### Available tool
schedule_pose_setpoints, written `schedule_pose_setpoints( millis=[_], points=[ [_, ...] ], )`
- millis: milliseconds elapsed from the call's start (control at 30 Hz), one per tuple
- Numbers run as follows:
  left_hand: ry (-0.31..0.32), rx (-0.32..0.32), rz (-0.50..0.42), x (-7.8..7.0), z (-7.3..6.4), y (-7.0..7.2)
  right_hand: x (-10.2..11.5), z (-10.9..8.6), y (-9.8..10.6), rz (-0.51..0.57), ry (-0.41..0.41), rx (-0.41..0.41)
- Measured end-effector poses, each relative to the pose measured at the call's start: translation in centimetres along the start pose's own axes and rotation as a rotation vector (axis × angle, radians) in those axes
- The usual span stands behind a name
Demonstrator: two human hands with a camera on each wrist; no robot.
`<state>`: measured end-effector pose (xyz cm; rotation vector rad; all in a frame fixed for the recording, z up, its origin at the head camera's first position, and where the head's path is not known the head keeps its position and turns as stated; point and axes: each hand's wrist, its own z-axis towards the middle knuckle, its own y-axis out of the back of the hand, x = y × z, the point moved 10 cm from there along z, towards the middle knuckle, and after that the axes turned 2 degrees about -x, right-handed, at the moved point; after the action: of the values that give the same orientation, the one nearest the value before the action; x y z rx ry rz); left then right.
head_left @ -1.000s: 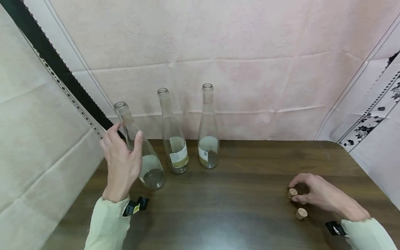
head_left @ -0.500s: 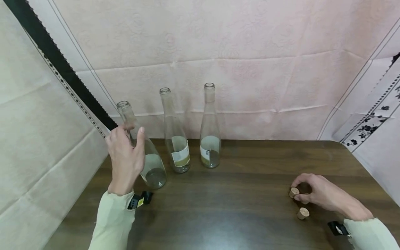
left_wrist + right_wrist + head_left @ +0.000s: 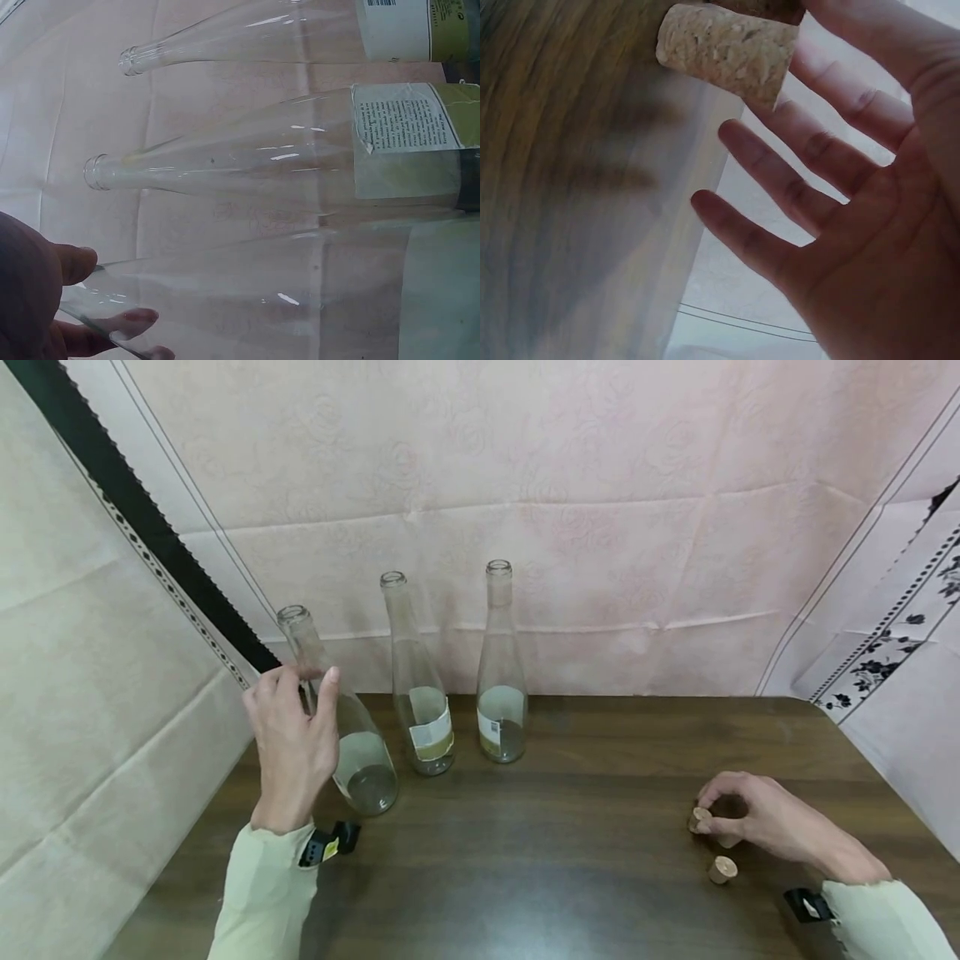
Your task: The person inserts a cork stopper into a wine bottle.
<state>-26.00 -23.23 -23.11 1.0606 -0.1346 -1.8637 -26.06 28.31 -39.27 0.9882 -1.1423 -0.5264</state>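
My left hand holds the leftmost clear glass bottle below its neck, thumb on the near right side. In the left wrist view some fingertips show through the glass. Right of it stand a second bottle with a torn label and a third bottle, both upright and uncapped. Over at the right, my right hand pinches a cork between thumb and forefinger. Another cork is partly hidden under the thumb, and a third cork stands just in front.
The brown wooden table carries everything. A pale cloth hangs behind its back edge, with further cloth on the left and right sides. The bottles stand close to the back edge.
My left fingers have come in round the bottle, which stays in place. The right thumb has moved onto the far cork; the front cork has not moved.
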Motion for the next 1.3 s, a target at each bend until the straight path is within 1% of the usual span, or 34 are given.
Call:
schedule_pose_setpoints(
  millis=[167, 300, 433, 600, 900, 1000, 1133, 1300],
  points=[
    [-0.008, -0.012, 0.0, -0.1, -0.2, 0.4, 0.7, 0.2, 1.2, -0.135, 0.051, -0.141],
    [-0.028, -0.022, -0.003, -0.3, -0.5, 0.6, 1.2, 0.2, 1.7, -0.172, 0.037, -0.2],
    [-0.042, -0.033, -0.014, -0.5, -1.1, 0.6, 1.7, 0.2, 2.0, -0.158, 0.017, -0.249],
    [-0.056, -0.045, -0.016, -0.9, -1.7, 0.7, 3.0, 0.3, 2.7, -0.144, 0.067, -0.325],
    [-0.093, -0.017, -0.051, -1.9, -2.6, 0.9, 4.6, 0.1, 4.8, -0.103, 0.09, -0.472],
    [-0.097, 0.005, -0.057, -2.1, -2.8, 1.0, 5.2, 0.1, 5.2, -0.1, 0.1, -0.495],
    [-0.095, 0.033, -0.057, -2.4, -3.2, 0.9, 6.1, 0.1, 5.6, -0.093, 0.137, -0.512],
    [-0.112, 0.048, -0.064, -3.0, -3.6, 0.9, 7.1, 0.3, 6.0, -0.083, 0.161, -0.521]
  ],
)
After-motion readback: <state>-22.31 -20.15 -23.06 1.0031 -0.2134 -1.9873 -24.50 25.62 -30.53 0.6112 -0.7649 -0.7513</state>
